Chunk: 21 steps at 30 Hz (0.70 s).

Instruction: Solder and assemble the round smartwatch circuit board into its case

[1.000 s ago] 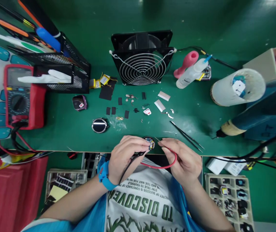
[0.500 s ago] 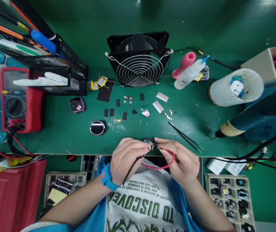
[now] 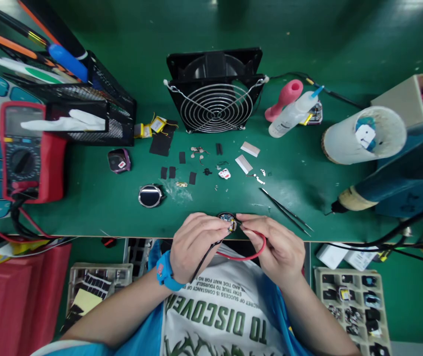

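Note:
Near the bench's front edge, a small round device with exposed electronics (image 3: 229, 221) sits between my two hands. My left hand (image 3: 196, 244) is closed, its fingertips at the device's left side, with a black cable (image 3: 204, 259) running from under them. My right hand (image 3: 278, 244) pinches the end of a red cable (image 3: 261, 247), whose tip is at the device's right side. The red cable loops below the device. Tweezers (image 3: 286, 211) lie to the right of my right hand. A round watch face (image 3: 150, 196) rests farther left.
A fan (image 3: 215, 94) stands at the back centre, with small parts scattered before it. At left are a red multimeter (image 3: 23, 153) and a mesh holder (image 3: 117, 118). To the right are a bottle (image 3: 293, 114), a white cup (image 3: 345, 136) and a blue tool (image 3: 393, 175).
The whole view has shifted very slightly. My hands hold nearly the same pose around the device.

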{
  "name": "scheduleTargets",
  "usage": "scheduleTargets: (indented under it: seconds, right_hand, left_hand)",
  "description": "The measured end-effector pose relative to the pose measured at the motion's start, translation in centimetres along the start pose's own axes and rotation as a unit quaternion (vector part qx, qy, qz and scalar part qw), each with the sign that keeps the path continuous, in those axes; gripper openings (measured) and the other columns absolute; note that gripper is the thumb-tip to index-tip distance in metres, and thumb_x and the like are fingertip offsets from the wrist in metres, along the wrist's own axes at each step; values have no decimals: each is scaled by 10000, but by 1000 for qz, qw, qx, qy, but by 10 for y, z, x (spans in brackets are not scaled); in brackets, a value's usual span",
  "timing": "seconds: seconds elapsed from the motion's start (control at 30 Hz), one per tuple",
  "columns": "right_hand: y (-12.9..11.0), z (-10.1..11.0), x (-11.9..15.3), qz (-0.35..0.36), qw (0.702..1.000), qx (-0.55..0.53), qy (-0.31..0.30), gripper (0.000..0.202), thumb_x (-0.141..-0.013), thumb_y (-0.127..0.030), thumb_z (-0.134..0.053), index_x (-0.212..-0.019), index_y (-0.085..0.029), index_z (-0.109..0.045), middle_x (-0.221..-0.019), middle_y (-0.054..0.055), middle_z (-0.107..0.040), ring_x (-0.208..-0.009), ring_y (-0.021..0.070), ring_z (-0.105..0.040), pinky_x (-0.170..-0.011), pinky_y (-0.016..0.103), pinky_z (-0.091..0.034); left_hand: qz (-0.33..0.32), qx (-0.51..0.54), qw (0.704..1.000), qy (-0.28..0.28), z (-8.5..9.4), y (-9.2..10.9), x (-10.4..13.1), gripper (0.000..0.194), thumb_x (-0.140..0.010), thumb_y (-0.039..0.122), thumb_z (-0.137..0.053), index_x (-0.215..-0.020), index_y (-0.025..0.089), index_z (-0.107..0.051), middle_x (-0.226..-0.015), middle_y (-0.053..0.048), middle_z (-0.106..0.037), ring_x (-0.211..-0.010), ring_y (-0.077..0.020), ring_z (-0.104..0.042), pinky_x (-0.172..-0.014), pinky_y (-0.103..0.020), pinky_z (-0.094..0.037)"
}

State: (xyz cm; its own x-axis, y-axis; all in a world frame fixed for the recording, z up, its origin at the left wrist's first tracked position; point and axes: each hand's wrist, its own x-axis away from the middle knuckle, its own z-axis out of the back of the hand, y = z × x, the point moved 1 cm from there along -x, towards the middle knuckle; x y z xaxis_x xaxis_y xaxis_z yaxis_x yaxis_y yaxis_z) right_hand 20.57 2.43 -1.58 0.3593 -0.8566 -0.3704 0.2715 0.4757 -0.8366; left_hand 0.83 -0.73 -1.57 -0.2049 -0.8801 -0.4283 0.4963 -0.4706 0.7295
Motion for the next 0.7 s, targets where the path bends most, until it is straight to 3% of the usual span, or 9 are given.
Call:
scheduleTargets:
  seconds: [0.7]
  right_hand:
    - [-1, -1, 0, 6, 1000, 10, -1, 195, -936, -12, -652, -1063, -151, -704, -905, 86, -782, -1000, 210, -791, -844, 321, -658]
  left_hand:
    - [-10, -18, 1000, 6, 0, 1, -2, 148, -980, 78, -645, -1085, 182, -645, -1039, -89, -814, -968, -185, -783, -855, -352, -620]
